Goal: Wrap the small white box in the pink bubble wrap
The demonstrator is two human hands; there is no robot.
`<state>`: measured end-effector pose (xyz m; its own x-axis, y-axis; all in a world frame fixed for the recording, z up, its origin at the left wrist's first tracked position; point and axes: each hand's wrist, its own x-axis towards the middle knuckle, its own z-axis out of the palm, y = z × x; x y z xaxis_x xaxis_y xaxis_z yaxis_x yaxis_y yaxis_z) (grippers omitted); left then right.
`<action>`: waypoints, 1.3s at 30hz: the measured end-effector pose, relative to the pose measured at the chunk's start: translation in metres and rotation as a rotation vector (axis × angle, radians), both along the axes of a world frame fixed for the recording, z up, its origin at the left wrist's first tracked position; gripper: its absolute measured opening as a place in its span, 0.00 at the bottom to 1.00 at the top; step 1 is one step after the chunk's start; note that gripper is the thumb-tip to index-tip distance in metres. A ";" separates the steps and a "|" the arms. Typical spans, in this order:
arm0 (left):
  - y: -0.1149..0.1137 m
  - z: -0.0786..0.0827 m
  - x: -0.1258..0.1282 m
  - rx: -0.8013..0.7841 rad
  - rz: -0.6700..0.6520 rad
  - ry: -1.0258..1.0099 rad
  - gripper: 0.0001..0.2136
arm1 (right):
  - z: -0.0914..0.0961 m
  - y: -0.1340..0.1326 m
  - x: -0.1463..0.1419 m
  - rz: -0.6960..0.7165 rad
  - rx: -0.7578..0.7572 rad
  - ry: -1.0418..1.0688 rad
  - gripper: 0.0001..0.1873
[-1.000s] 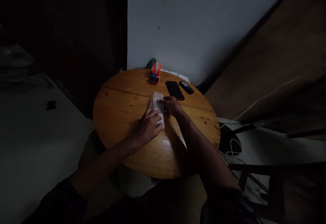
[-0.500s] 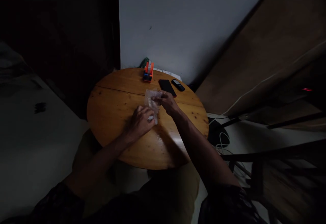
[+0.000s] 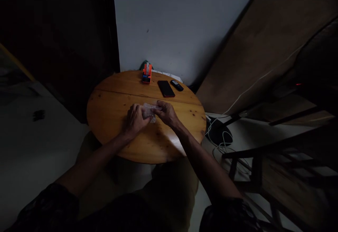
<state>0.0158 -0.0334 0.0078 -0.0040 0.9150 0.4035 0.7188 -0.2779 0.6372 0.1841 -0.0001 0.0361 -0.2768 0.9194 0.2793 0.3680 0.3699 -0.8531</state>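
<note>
Both my hands meet over the middle of a round wooden table [image 3: 113, 119]. Between them is a small clear plastic packet [image 3: 149, 111] with something pale inside. My left hand [image 3: 135, 119] has its fingers curled onto the packet's left side. My right hand [image 3: 165, 112] pinches its right end with fingers closed. The room is dim, so what the packet holds stays unclear.
At the table's far edge stand an orange and blue tape dispenser [image 3: 146, 73], a black phone [image 3: 166, 88] and a small dark remote-like device [image 3: 176, 85]. White cables [image 3: 219, 144] lie on the floor at the right, beside a dark chair frame [image 3: 264, 154].
The packet lay flat under both hands a second ago; now it is folded up smaller and gripped between them. My head has turned, shifting the table leftward in view.
</note>
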 end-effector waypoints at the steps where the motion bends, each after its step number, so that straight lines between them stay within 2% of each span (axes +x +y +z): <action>1: 0.001 -0.001 -0.001 0.018 0.001 -0.020 0.20 | -0.001 -0.005 0.002 0.003 0.037 -0.030 0.07; 2: 0.001 -0.003 -0.001 0.042 -0.009 -0.037 0.24 | -0.003 -0.009 0.003 0.008 0.076 -0.062 0.04; 4: 0.003 -0.005 -0.003 0.082 -0.061 -0.045 0.30 | -0.008 -0.017 0.006 0.016 0.157 -0.114 0.05; 9: 0.009 -0.002 -0.015 0.046 -0.292 0.089 0.21 | -0.024 -0.031 0.011 0.070 0.315 -0.164 0.10; 12: 0.009 -0.001 -0.030 0.030 -0.461 0.169 0.27 | -0.032 -0.038 0.012 0.113 0.424 -0.190 0.10; 14: 0.008 -0.001 -0.038 0.044 -0.529 0.215 0.31 | -0.036 -0.042 0.012 0.121 0.487 -0.220 0.13; 20: 0.009 -0.007 -0.039 0.087 -0.541 0.233 0.32 | -0.041 -0.046 0.009 0.101 0.548 -0.322 0.18; 25: 0.015 -0.010 -0.033 0.116 -0.573 0.108 0.32 | -0.038 -0.043 0.007 0.116 0.526 -0.385 0.19; 29: 0.019 -0.008 -0.030 0.089 -0.552 -0.002 0.28 | -0.034 -0.044 0.005 0.093 0.535 -0.408 0.16; 31: 0.019 -0.003 -0.031 0.040 -0.534 -0.058 0.26 | -0.030 -0.045 0.005 0.085 0.515 -0.360 0.14; 33: 0.018 0.005 -0.032 -0.076 -0.532 -0.113 0.24 | -0.025 -0.044 0.006 0.070 0.436 -0.269 0.13; 36: 0.019 0.020 -0.034 -0.353 -0.563 -0.173 0.18 | -0.018 -0.035 0.007 0.038 0.163 -0.114 0.10; 39: 0.024 0.029 -0.033 -0.461 -0.513 -0.153 0.13 | -0.019 -0.014 0.006 0.070 -0.153 0.076 0.09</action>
